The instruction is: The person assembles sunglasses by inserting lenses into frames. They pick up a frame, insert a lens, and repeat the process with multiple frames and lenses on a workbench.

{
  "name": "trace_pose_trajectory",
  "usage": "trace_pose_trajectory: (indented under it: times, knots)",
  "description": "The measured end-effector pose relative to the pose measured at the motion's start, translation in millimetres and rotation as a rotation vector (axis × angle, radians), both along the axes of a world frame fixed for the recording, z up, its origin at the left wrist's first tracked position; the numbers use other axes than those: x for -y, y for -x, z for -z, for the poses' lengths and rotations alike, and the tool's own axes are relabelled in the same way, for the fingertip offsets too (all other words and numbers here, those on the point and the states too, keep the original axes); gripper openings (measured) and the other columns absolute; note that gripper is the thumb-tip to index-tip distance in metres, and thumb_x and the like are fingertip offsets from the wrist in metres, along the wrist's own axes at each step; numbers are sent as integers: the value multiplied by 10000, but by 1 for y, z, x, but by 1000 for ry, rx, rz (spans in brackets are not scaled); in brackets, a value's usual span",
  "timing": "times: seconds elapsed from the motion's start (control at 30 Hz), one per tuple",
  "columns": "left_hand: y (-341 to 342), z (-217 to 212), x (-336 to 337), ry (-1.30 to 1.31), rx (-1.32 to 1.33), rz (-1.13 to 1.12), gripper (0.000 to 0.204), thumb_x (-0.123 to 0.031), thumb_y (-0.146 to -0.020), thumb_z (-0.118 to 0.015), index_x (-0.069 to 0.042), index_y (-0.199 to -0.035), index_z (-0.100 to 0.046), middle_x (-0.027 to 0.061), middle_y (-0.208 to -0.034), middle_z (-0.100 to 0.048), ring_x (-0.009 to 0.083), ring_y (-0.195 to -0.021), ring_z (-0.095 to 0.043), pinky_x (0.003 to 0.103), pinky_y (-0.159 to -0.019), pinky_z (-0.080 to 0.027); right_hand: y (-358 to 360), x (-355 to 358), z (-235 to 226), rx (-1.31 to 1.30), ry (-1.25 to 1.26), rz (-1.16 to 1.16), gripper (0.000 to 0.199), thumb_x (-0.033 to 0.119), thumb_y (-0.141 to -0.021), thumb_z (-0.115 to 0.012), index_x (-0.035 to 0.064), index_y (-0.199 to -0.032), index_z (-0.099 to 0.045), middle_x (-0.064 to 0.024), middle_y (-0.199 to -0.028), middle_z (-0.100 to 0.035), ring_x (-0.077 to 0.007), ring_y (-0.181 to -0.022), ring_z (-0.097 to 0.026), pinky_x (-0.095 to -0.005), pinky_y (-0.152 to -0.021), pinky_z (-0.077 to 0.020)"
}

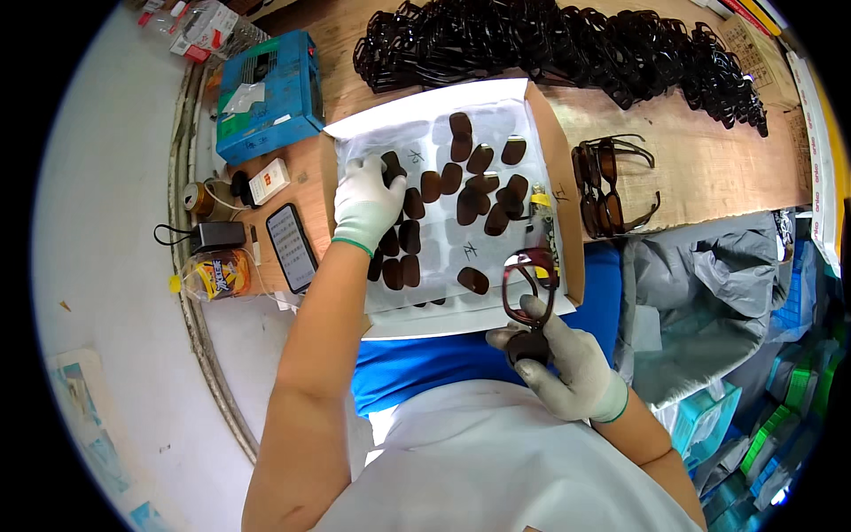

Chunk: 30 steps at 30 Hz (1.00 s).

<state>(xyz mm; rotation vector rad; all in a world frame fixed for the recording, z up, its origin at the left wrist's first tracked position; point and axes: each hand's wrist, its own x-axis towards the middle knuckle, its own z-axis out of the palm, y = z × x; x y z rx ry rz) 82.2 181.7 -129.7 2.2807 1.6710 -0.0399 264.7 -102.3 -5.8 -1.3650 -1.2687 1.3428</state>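
Wooden surface [709, 177] held a lens tray [496, 106]; left hand [365, 202] pinched a light, scratch-prone lens [391, 165], right hand [567, 359] clamped a frame [529, 282] by its rim.

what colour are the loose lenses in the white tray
Dark brown, glossy lenses scattered over the white tray; the head view shows them clearly.

wooden workbench [709, 168] | pale grey floor [106, 266] at left | even bright light
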Motion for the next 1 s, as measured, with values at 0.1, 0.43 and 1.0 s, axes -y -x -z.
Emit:
trace_pose_trajectory:
  times: [0.1, 0.43, 1.0]
  knots:
    - [7, -3, 2, 69, 169, -16, 349, -288, -891, -684, -33, -1123, -631, 234, -1069, -683, 412, -1001, -668, 487, -894, -529, 2, 0, 9, -2, -83, -14, 692, -91, -852, -508, -85, -1496, -254, -218, -1269, -642, -274, -903, -706, -316, -807, -549]
    - [69, -104, 179, 997, 1327, -223, 177, -7, -963, -597, -16, -1119, -514, 84, -996, -648, 135, -814, -618, 297, -703, -534, 39, -18, 5, 47, 78, 43, 630, -53, -846, -518, -26, -1458, -369, -112, -904, -664, -141, -766, -637, -270, -739, -526]
    - [94, -110, 182, 1038, 1437, -72, 207, -55, -966, -658, 39, -1145, -617, 113, -1050, -688, 157, -882, -660, 328, -784, -565, 72, -17, 2, -207, 226, -100, 218, 132, -999, -535, -18, -1119, -638, -75, -897, -697, -136, -803, -629, -288, -765, -515]
